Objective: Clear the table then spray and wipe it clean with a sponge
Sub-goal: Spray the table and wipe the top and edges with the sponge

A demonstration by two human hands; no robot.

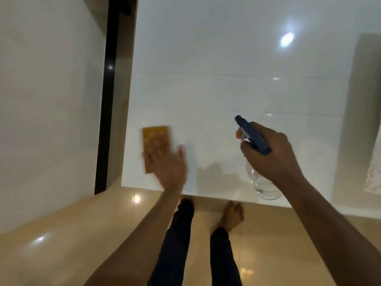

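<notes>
The orange sponge lies flat on the white tabletop in the lower left part of the frame, near the tabletop's left edge and front edge. The left hand rests on it with fingers spread flat, a loose open grip pressing down rather than closing around it; motion blur softens both. No writing or label can be read on the sponge. To the right, the right hand has a closed grip around the blue head of a spray bottle, its clear body hanging below the wrist at the tabletop's front edge; no brand is legible. A pale chair back stands at the right edge. Below, a bare foot and dark trousers stand on the glossy beige floor.
</notes>
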